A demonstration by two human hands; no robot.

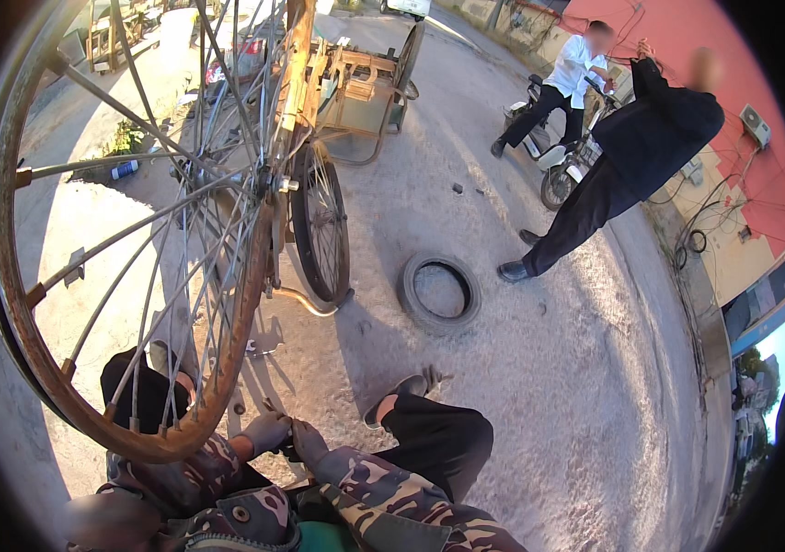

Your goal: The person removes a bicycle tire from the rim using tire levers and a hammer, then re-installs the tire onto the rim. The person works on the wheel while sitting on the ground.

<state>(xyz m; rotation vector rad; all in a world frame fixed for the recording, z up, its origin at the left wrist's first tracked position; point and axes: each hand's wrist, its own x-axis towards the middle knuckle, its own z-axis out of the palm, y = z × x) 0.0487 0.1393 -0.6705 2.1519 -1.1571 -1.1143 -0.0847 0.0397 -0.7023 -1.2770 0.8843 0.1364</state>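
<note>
- Grip closed: left hand (266, 431) and right hand (309, 443) meet, fingers curled around a small dark piece (290, 453), mostly hidden by them and too small to identify.
- Camouflage sleeves (369, 483) run up to the grip from below, cut off at the lower edge.
- Large rusty wheel (158, 446), up and left of the grip, cut off at the top; its spokes partly cover 1 trouser leg and 1 shoe.
- Metal pieces (263, 350) on the ground just beyond the grip, hard to make out.
- Second wheel (320, 222) farther beyond, partly behind the frame.
- Loose tire (402, 293) lying flat, well beyond the grip and to its right.
- Pale, gritty ground (539, 414) all around, crossed by sunlight and shadow.
- Far right of the grip, 2 people: 1 in dark clothes (650, 129), partly blocking a scooter (553, 175), and 1 in a white shirt (576, 69).
- Pink wall (733, 78) behind them, cables along it, its edges lost in lens darkness.
</note>
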